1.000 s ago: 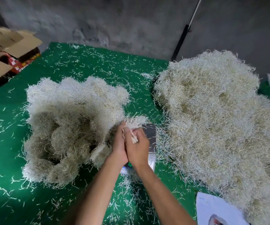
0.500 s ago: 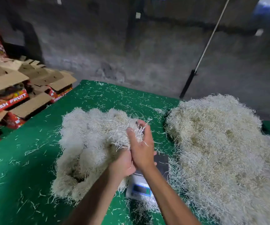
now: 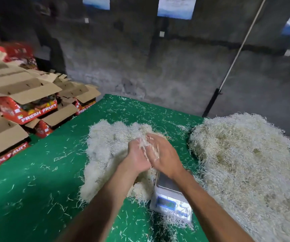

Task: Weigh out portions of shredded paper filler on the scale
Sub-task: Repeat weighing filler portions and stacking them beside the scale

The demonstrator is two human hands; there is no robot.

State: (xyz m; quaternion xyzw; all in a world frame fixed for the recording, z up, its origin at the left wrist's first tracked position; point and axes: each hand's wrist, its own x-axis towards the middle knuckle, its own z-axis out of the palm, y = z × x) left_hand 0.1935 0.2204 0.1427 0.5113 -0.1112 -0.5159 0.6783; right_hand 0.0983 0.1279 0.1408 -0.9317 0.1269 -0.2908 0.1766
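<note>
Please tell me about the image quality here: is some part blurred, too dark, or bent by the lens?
Head view: the left hand and right hand are motion-blurred, as are the shreds between them; the back wall is dim; the scale display is too soft to read; the fruit boxes at the left edge smear and curve from the wide lens.

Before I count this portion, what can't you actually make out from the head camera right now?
- Scale reading: the display is too small and blurred.
- Scale pan: the right hand and forearm cover most of it.
- Both hands' grip: the left hand and right hand are motion-blurred, with shredded paper between them; the amount is unclear.
- Large right pile: cut off by the frame's right edge.
</note>
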